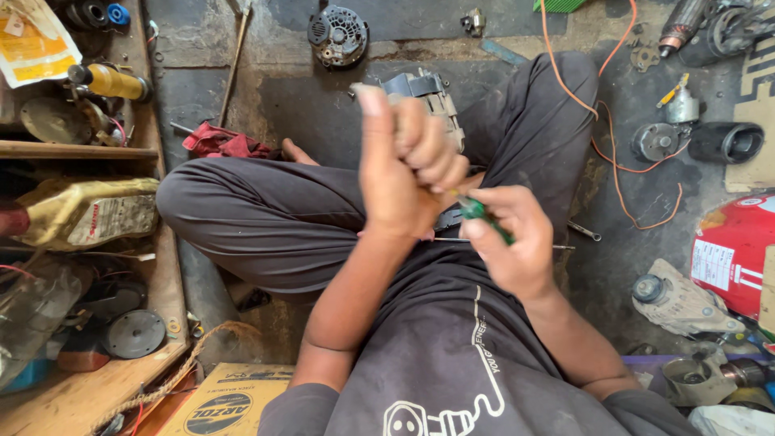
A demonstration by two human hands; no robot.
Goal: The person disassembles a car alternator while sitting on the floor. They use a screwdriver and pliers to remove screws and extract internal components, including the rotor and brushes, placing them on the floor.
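My left hand (404,173) is raised over my crossed legs, fingers curled tight into a fist with the thumb standing up; what it encloses I cannot tell. My right hand (513,242) sits just beside and below it, fingers pinched on the green-handled screwdriver (482,216), whose tip end points into the left fist. Just beyond the left hand, on the floor, rests a grey alternator housing (428,97); farther past that lies a second alternator (337,34).
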